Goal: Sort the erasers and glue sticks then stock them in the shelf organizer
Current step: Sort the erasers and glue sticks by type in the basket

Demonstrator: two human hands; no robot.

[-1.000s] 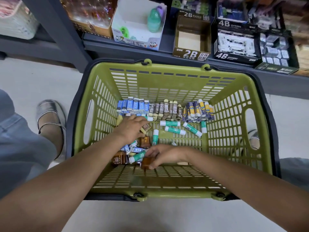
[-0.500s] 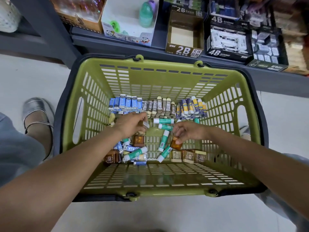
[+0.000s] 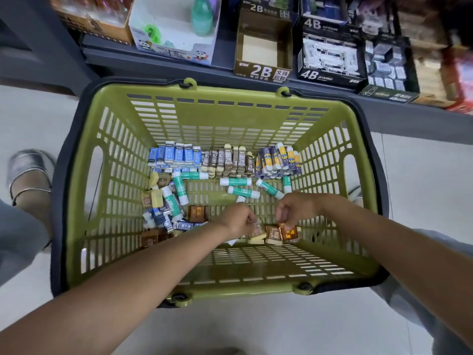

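Stationery shop, stocked display boxes (image 3: 330,57) on shelf (image 3: 158,65), shopping basket (image 3: 217,116)

Both forearms were bare, no sleeves, watch or rings visible. Left hand (image 3: 239,221) and right hand (image 3: 297,210) were bare too, no gloves. Light blue-grey denim-like trousers (image 3: 18,242) showed at both frame edges. Left foot wore a shiny silver flat shoe (image 3: 28,166) with a thin strap over the instep; right shoe mostly hidden.
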